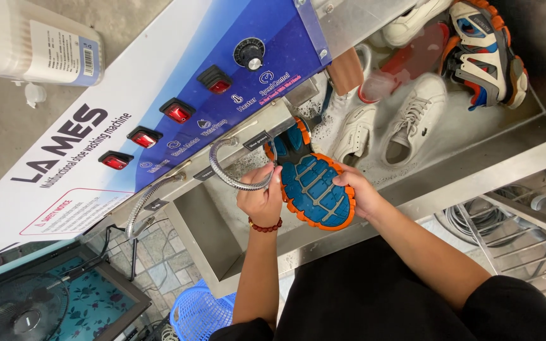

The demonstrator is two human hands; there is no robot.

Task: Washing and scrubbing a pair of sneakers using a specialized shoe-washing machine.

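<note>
**Sole up at the basin: slip risks, and what's marked on the machine**

Far left, top: a white plastic jug (30,41) lies on its side on the machine's top, a white label with a blue edge and a barcode facing me. Round as it is, I judge a knock to the machine could roll it off.

Next along, the front panel (159,107) runs slantwise: a white half with big dark lettering, and below it a white sticker outlined in red. Its blue half carries four red rocker switches (159,123) in a row, then a black dial (249,53), each with small white captions and icons. Small black tags sit by the hose mounts under the panel.

My left hand (259,201) is closed around the end of a ringed metal hose (232,173), a bead bracelet (265,227) at the wrist. If my wet grip turns, I judge the nozzle could spray past the basin toward the switches.

The blue-and-orange shoe (314,186) hangs sole-up over the steel basin (412,189), between my hands. My right hand (358,192) clasps its heel edge, fingers curled under. The sole looks wet; loosen that clasp and it probably drops into the suds.

Right: white sneakers (387,123) in foamy water, a multicoloured chunky one (485,53) propped at the wall.
</note>
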